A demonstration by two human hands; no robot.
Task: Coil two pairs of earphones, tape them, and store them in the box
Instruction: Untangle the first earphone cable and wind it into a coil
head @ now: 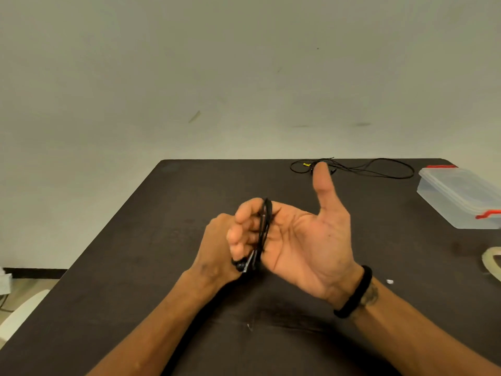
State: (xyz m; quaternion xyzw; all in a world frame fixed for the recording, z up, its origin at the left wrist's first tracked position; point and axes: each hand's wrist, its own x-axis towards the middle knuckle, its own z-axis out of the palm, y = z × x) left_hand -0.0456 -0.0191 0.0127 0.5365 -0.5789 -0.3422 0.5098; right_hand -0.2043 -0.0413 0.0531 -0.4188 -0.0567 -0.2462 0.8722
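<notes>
Black earphone coil (264,229) around right-hand fingers (238,234)

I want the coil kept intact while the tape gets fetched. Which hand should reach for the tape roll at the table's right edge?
The left hand, though farther away. The right hand's fingers carry the coiled earphones, so it must keep holding them. The tape roll lies on the right, so the left would reach across.

Matt dark table (135,240), clear glossy plastic box (458,196), thin black rubbery earphone cable (379,169)

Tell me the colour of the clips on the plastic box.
Red clips on the clear box, seen in the head view.
</notes>
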